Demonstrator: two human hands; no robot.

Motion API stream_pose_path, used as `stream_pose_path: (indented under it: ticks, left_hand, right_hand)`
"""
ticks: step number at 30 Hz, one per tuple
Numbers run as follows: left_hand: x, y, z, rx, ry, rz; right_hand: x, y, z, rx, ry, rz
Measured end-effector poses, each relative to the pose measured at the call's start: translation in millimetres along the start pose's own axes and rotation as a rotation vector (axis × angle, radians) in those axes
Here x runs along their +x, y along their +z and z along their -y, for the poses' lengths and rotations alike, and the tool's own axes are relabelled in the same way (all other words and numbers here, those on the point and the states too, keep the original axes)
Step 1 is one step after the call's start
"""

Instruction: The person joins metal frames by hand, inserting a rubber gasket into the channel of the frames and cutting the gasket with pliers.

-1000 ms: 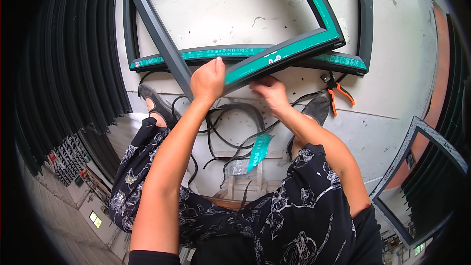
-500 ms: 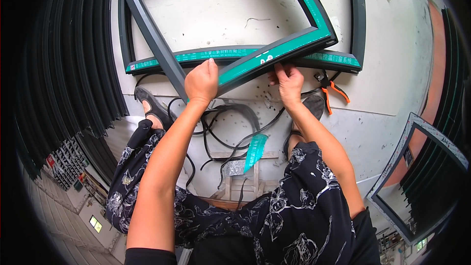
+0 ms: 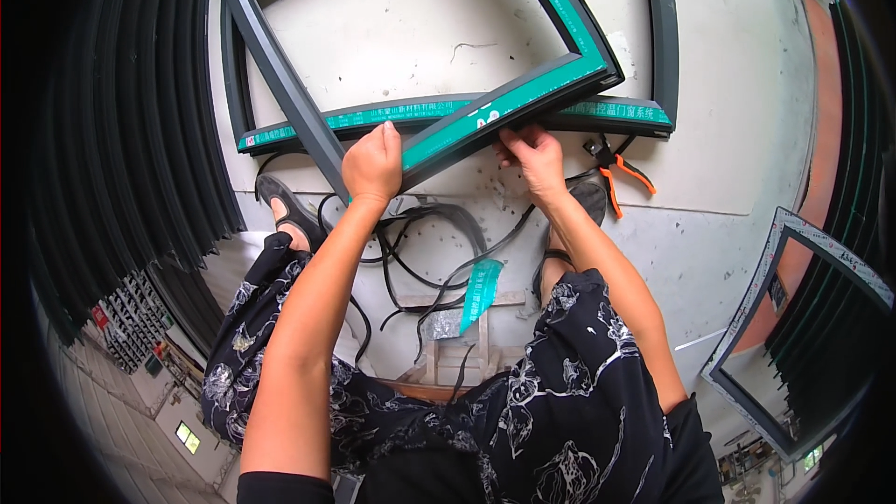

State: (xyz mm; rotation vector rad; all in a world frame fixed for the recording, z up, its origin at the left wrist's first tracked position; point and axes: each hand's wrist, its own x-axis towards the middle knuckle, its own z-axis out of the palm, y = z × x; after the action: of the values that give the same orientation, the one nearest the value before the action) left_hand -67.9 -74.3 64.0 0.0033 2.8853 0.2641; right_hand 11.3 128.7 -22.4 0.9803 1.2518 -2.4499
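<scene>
A dark grey window frame (image 3: 282,65), with green printed film on two of its sides, lies tilted across a second frame. My left hand (image 3: 373,166) is closed around its near side, close to the lower left corner. Further right, my right hand (image 3: 534,161) is at the outer lower edge of that same side, thumb against the edge and fingers curled beneath. Whatever those fingers pinch is hidden. Underneath, the second grey frame (image 3: 662,47) rests on a pale board, its near side also covered with green film.
Orange-handled pliers (image 3: 618,173) lie right of my right hand. Black rubber strips (image 3: 448,217) coil between my feet, near a scrap of green film (image 3: 481,294) and a wooden stool (image 3: 432,359). Dark profiles (image 3: 140,84) stand at left; another frame (image 3: 747,317) leans at right.
The view has shifted slightly, so the frames and pliers appear a little further left. Both hands keep about the same places on the upper frame.
</scene>
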Motion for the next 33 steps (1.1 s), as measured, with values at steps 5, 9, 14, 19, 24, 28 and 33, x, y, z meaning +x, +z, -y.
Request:
stream_pose_path:
  ticks: [5,9,14,19,24,28,33]
  left_hand:
    - [-2,1,-2,-0.017,0.016,-0.012]
    - [-4,2,-2,-0.021,-0.006,0.001]
    - [-1,-3,0,-0.028,0.021,-0.029]
    - [-1,3,-1,-0.017,0.017,-0.014]
    - [0,0,-1,-0.025,0.033,-0.020]
    - [-3,3,-1,-0.025,0.013,-0.012]
    - [-2,0,1,-0.011,0.002,-0.019]
  right_hand:
    - [-3,-2,1,-0.109,-0.005,0.015]
    - [-8,-12,18,-0.257,0.063,-0.047]
    - [-24,-51,92,-1.346,-0.912,-0.519]
    - [12,-65,97,-1.546,-0.761,-0.558]
    - [25,-68,82,-1.497,-0.832,-0.541]
    - [25,-71,79,-1.450,-0.798,-0.541]
    - [19,-74,90,-1.382,-0.745,-0.426]
